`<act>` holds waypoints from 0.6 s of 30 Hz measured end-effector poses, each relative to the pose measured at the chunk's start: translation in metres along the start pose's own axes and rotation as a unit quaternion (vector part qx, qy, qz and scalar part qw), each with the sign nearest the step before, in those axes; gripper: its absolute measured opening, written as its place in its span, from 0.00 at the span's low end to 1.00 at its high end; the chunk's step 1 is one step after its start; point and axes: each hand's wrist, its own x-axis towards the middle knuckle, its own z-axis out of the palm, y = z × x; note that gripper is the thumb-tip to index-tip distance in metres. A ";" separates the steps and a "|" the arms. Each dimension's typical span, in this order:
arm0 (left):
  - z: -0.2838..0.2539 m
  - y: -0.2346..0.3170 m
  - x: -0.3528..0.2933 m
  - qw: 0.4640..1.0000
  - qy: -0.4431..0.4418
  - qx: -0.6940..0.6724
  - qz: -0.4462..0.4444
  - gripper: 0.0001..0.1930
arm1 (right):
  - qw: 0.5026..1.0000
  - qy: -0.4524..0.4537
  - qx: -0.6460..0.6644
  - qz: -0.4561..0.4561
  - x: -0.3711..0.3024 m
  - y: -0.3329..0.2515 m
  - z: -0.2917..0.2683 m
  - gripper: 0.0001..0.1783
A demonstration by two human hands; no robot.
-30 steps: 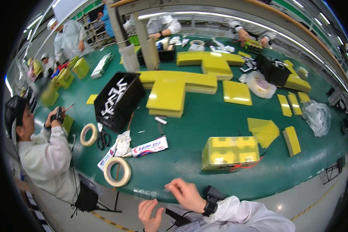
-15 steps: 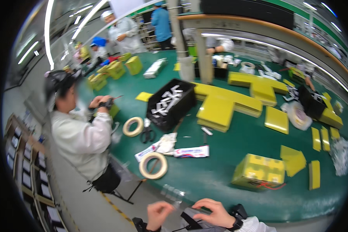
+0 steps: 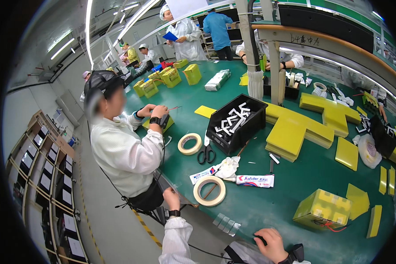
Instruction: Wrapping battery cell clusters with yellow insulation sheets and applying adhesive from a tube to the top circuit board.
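Observation:
My left hand (image 3: 171,199) reaches out beside the table's near left edge, fingers curled in; what they hold, if anything, is hidden. At the near edge, my right hand (image 3: 272,246) is curled round a small black piece (image 3: 260,240), too little of it showing to name. Clear tape strips (image 3: 227,224) lie on the table edge between my hands. A roll of masking tape (image 3: 209,191) is closest to my left hand on the tabletop. Further right sits a yellow-wrapped block (image 3: 323,208) with red wires.
A co-worker (image 3: 127,145) stands at the left, handling a yellow block. On the green table (image 3: 251,207) are a black bin (image 3: 236,123) of white pieces, scissors (image 3: 206,152), a second tape roll (image 3: 189,144), a glue tube (image 3: 255,181) and stacked yellow sheets (image 3: 287,136). Shelving (image 3: 48,185) lines the left.
My hands were close together at the near edge; the left has moved away to the left and forward, the right slightly right. The view has swung left.

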 end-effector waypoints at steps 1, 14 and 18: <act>0.008 -0.003 0.003 0.999 -0.022 0.016 0.021 0.05 | 1.000 -0.003 -0.008 -0.004 0.001 -0.002 -0.001 0.07; -0.004 -0.026 -0.007 0.718 -0.172 -0.629 -0.242 0.13 | 0.998 -0.045 -0.027 -0.021 0.003 -0.003 0.002 0.07; -0.021 -0.013 -0.008 0.642 -0.148 -0.716 -0.230 0.15 | 0.998 -0.045 -0.037 -0.008 0.003 -0.003 0.000 0.09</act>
